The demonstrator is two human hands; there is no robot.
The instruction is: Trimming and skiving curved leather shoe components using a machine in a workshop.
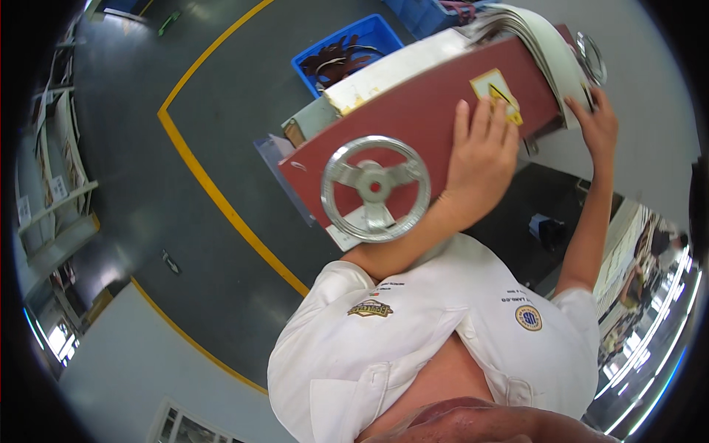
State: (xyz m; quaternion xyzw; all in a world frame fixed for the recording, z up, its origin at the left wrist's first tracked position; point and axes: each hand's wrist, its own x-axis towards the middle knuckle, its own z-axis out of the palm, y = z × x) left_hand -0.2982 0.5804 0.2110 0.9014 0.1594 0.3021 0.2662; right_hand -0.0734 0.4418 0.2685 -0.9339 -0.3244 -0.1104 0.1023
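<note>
A dark red machine panel (428,122) lies across the space before me, with a silver three-spoked handwheel (363,184) at its left end. My left hand (484,151) rests flat on the panel, fingers stretched out, the fingertips at a yellow-and-white warning label (501,94). Over the panel's right end curves a white layered cover (550,52). My right hand (600,125) is at the cover's lower edge, thumb and fingers apart; what the fingertips touch there is partly hidden. Just beyond it is a second metal handwheel (597,63).
Behind the machine stands a blue crate (303,63) with dark strips in it, and another blue crate (417,18) beside it. Yellow lines (214,193) mark the dark floor. Shelving (55,173) runs along the far left. A dark surface (557,196) lies below my right arm.
</note>
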